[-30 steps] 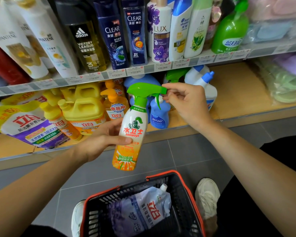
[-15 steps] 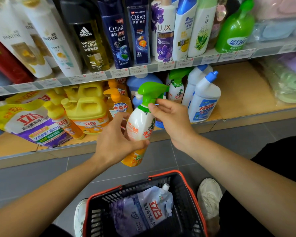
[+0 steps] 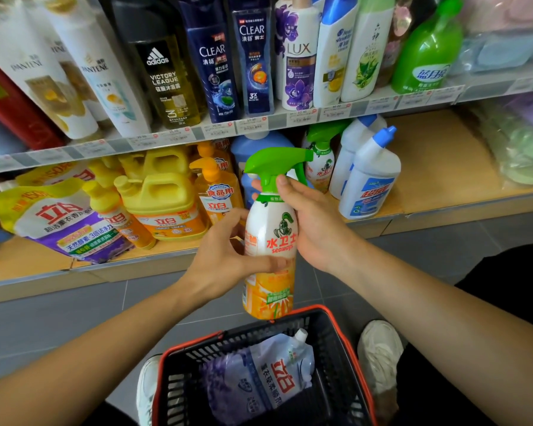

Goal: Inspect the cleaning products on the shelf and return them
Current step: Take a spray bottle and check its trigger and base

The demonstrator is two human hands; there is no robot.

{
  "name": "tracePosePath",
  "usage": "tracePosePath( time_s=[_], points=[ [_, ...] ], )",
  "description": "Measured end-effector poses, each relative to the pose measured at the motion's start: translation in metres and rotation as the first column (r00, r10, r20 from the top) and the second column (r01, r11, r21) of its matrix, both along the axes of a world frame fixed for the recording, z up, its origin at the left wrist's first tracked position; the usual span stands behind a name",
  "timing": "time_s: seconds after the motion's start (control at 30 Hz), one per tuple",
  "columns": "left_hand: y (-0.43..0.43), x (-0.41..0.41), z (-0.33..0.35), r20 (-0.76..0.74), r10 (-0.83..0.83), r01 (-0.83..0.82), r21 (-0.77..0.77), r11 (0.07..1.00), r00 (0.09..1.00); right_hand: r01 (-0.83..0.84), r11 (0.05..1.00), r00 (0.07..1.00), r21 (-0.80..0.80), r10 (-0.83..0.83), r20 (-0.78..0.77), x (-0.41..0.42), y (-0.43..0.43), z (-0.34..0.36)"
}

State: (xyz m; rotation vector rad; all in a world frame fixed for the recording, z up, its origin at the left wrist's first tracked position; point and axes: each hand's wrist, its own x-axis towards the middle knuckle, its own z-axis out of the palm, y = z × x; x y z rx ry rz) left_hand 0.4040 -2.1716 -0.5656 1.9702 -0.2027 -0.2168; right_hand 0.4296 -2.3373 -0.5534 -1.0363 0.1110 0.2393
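You hold the spray bottle (image 3: 273, 241) upright, label facing you, apparently for reading, left grip (image 3: 225, 256) wrapped round its waist to steady it, right grip (image 3: 314, 222) curled round its neck, the basket (image 3: 346, 342) at 6 o'clock, its shelf (image 3: 437, 167) at 12.

The widest opening is the bare wooden lower shelf (image 3: 437, 167), right of two white squeeze bottles with blue caps (image 3: 371, 179) and left of clear bags of pale green goods (image 3: 523, 155). Leftward the shelf is packed: a small green-trigger spray bottle (image 3: 322, 162), a big blue jug (image 3: 259, 146), orange pump bottles (image 3: 219, 192), yellow plastic jugs (image 3: 163, 192) and a yellow-and-purple refill pouch (image 3: 59, 219), with bare board only at the front left. The grey price-tag rail (image 3: 259, 124) of the upper shelf overhangs them. A white-and-orange spray bottle (image 3: 271, 241), gripped by the left hand (image 3: 225, 256) and right hand (image 3: 314, 222), blocks the middle, above a black red-rimmed basket (image 3: 348, 342).
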Motion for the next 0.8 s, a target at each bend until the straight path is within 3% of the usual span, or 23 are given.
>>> tracePosePath(
  time_s=[0.13,0.2,0.27,0.37,0.47,0.57,0.63,0.73,0.8],
  points=[
    [-0.003,-0.001,0.003,0.005,0.002,-0.001,-0.017,1.000,1.000,-0.016,0.999,1.000,-0.028,0.017,0.024,0.002,-0.002,0.001],
    [-0.007,-0.005,0.005,0.079,0.038,-0.047,0.117,0.992,0.996,0.115,0.974,0.992,-0.198,-0.102,0.071,-0.001,0.003,0.000],
    [-0.011,-0.010,0.006,0.182,0.067,-0.121,0.302,0.945,0.981,0.284,0.890,0.957,-0.356,-0.241,0.160,-0.005,0.009,-0.002],
    [-0.014,-0.015,0.006,0.268,0.068,-0.184,0.436,0.881,0.961,0.392,0.855,0.919,-0.340,-0.343,0.196,-0.010,0.015,-0.005],
    [-0.012,-0.012,0.006,0.246,0.032,-0.139,0.432,0.891,0.969,0.333,0.906,0.942,-0.261,-0.307,0.136,-0.008,0.010,0.000],
    [-0.003,-0.001,0.011,0.061,0.015,-0.024,0.164,0.986,0.998,0.226,0.961,0.973,-0.157,-0.216,0.082,-0.001,-0.006,0.011],
    [0.006,0.008,0.016,-0.143,-0.107,0.099,-0.063,0.993,0.984,0.136,0.989,0.989,-0.051,-0.132,0.071,0.006,-0.016,0.018],
    [0.016,0.011,0.019,-0.391,-0.370,0.222,-0.373,0.901,0.843,0.053,0.994,0.995,0.091,-0.061,0.078,0.012,-0.025,0.027],
    [0.017,0.011,0.017,-0.455,-0.466,0.207,-0.509,0.835,0.759,0.029,0.993,0.995,0.114,-0.039,0.089,0.014,-0.027,0.030]
  ],
)
